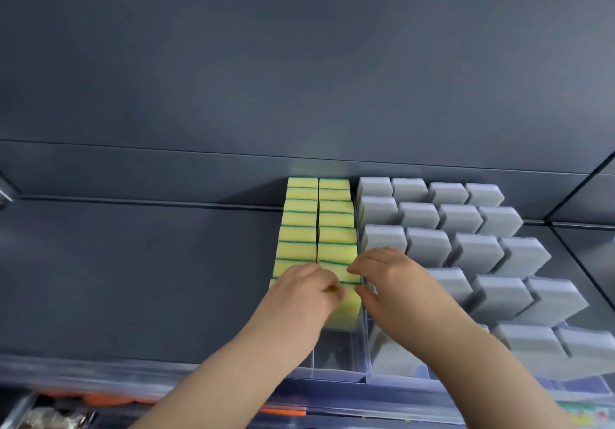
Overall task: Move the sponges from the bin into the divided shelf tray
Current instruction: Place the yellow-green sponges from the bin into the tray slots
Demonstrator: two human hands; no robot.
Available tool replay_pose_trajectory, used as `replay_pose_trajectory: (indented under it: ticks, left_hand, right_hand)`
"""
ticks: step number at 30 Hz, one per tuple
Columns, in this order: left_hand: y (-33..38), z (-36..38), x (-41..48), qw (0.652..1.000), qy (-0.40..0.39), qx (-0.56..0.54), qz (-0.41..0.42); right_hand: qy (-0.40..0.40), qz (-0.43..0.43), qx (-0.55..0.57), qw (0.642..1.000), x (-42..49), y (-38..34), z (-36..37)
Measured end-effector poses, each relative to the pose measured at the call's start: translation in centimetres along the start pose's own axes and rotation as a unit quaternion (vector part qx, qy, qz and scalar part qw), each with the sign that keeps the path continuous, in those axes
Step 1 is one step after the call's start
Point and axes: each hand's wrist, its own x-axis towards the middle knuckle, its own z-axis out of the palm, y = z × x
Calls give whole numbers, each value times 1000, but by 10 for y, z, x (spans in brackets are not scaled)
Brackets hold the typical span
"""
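Two rows of yellow sponges with green scouring edges [317, 222] stand on edge in the clear divided shelf tray [336, 367]. The front sponge of the right row [347, 312] stands between my hands. My left hand [301, 298] has its fingers curled on that sponge's left side and top. My right hand [396, 282] touches its right upper corner with fingertips, thumb beside the tray divider. The bin is not in view.
Several rows of grey sponges [466, 249] fill the tray compartments to the right. The dark shelf surface [139, 278] stretches left. A dark back panel [299, 62] rises behind. Orange items [283, 412] lie on a lower level at the bottom edge.
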Motion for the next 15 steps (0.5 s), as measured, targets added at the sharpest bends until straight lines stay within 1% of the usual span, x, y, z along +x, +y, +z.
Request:
replay_pose_trajectory:
  ticks: [2,4,7,12,15]
  left_hand:
    - [3,-2,-1,1000,6,-4,4]
    - [2,-1,-2,999,27,-13,26]
    - [-1,-10,-6,999,47,-17,-5]
    - [-14,-37,-10,990,109,55,-69]
    - [-17,-52,-16,983,146,93,-58]
  right_hand:
    - [6,-7,-4,1000,2,1,-1]
    - [4,-5,-5,1000,4,2,-4]
    - [4,-3,5,1000,7,5,-7]
    - [29,-13,5,999,7,4,-8]
    - [55,-2,-5,998,0,-6,-13]
